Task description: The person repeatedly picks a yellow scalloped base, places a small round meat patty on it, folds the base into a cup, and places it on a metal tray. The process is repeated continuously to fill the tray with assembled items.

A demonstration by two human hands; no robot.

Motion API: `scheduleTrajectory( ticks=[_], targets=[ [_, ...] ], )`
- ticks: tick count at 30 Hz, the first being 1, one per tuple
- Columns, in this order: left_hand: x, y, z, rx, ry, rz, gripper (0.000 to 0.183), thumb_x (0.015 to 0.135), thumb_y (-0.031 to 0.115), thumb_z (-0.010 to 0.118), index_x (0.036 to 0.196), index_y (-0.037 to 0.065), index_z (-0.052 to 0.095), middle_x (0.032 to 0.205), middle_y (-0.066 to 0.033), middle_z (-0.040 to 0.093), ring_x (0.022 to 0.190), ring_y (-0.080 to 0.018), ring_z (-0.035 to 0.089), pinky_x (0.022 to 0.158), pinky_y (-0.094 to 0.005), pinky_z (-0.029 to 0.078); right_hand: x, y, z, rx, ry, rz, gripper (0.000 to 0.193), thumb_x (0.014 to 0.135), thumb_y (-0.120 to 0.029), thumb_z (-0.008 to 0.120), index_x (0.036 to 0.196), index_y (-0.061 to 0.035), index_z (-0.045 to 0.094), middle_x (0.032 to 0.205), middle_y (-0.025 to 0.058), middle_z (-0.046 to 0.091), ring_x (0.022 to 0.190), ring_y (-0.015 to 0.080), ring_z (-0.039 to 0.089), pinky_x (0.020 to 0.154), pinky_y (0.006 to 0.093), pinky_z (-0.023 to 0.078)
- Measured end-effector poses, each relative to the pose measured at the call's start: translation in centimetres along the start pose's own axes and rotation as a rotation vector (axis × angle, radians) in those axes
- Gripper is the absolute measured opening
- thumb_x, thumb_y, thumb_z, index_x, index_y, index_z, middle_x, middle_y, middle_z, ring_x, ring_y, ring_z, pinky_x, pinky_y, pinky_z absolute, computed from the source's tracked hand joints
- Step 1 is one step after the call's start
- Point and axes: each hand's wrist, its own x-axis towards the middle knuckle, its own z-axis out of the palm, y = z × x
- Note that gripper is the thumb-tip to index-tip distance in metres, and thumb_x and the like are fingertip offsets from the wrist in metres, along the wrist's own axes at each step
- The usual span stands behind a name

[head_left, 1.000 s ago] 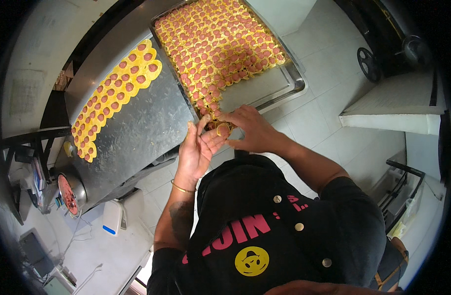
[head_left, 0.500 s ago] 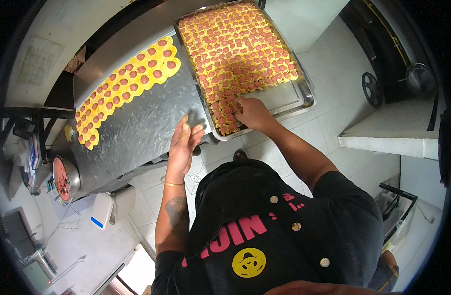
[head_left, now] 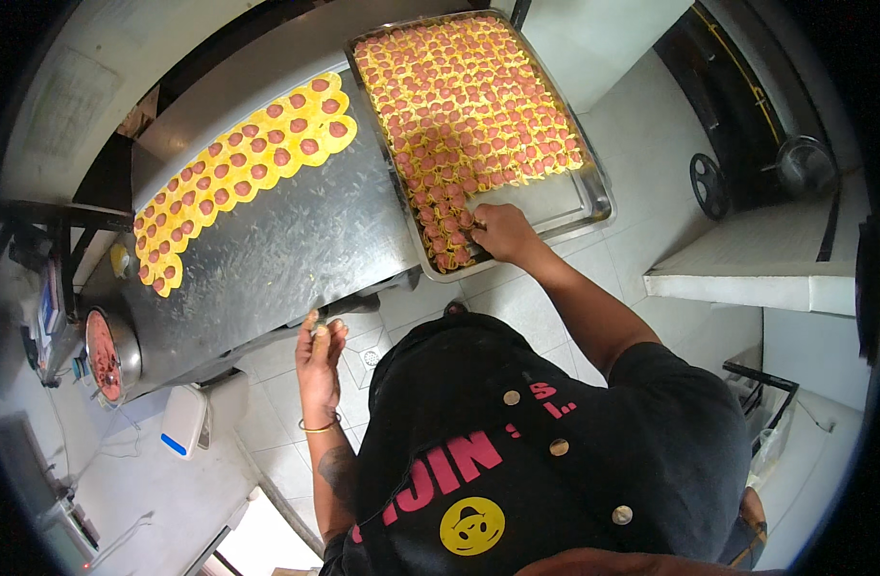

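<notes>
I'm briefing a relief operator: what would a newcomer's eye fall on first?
First, probably, the metal tray at top centre, packed with yellow dumplings topped pink but for a bare corner by the right hand. Next, the yellow wrappers dotted with pink filling balls on the metal table, left of the tray. Then the yellow smiley face on the black garment, low in the picture.

Light: moderate, diffuse, indoor. Soft dark shadow over the left-middle of the loaded tray (head_left: 550, 202); tray's bare metal has a pale sheen. Steel counter (head_left: 296, 221) gives dull, greyish reflections, no hard glare. Blown-out white patch at lower left. Black apron (head_left: 574, 470) loses fold detail. Fisheye: straight edges bowed, corners black, bluish rim fringe. Centre fairly sharp, left edge soft.
</notes>
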Motion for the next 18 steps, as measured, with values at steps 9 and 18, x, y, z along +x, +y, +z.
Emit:
scheduleTrajectory(
  ticks=[9, 18],
  targets=[
    [0.5, 4.6, -9.4, -0.106, 0.154, 0.060, 0.044, 0.108, 0.029, 0.059, 0.146, 0.009, 0.051, 0.118, -0.0096, 0.072, 0.105, -0.0165, 0.071, 0.093, -0.0291, 0.054, 0.2, -3.3, -1.7, -0.143, 0.049, 0.130, 0.026, 0.090, -0.023, 0.074, 0.102, 0.0003, 0.071, 0.094, 0.0236, 0.074, 0.089, 0.0430, 0.071, 0.081, 0.0483, 0.056],
    [8.0, 8.0, -26.5, -0.512, 0.280, 0.186, 0.035, 0.108, 0.027, 0.056, 0.134, 0.004, 0.056, 0.114, -0.0135, 0.069, 0.102, -0.0272, 0.071, 0.088, -0.0371, 0.061, 9.7, -27.1, 14.9, -0.065, -0.102, -0.423, 0.025, 0.088, -0.018, 0.071, 0.110, -0.0068, 0.076, 0.098, 0.0168, 0.074, 0.094, 0.0351, 0.071, 0.084, 0.0439, 0.057]
  ],
)
